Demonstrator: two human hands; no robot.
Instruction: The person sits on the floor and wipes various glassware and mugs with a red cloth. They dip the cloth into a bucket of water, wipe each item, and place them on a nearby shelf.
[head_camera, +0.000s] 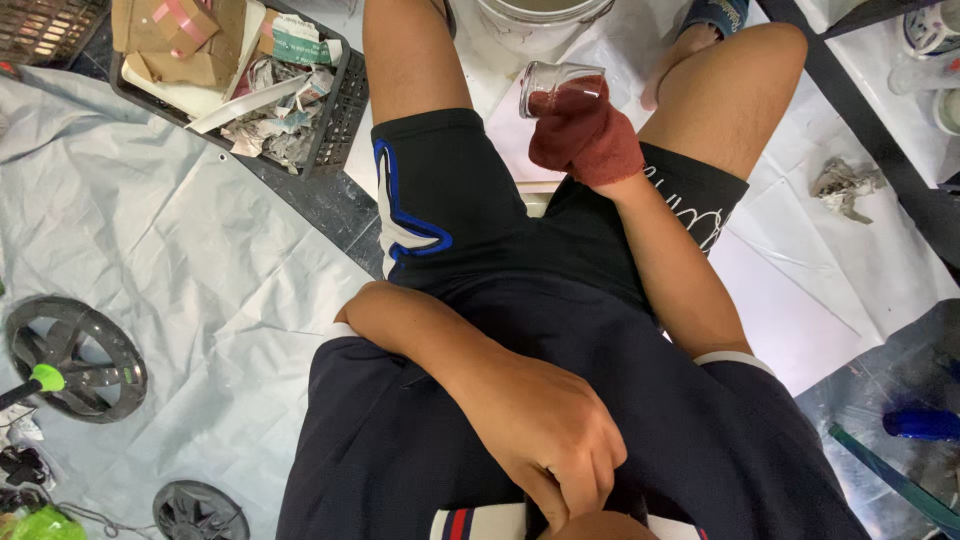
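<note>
My right hand (588, 135) is wrapped in a dark red cloth and grips a small clear glass jar (556, 84), tilted on its side above my lap, between my bare knees. Red tint shows through the glass. My left hand (545, 432) is bare and close to the camera, resting against the chest of my dark shirt. Its fingers are curled in with the thumb against them, and nothing shows in them. I sit in black shorts (440, 190) with blue and white trim.
A black crate (340, 110) of cardboard and crumpled paper stands at the upper left. A white bucket (540, 22) stands ahead. Grey sheeting (150, 230) covers the floor, with two black discs (75, 358) and a green-tipped stick (45, 379) at left. Crumpled paper (845, 185) lies at right.
</note>
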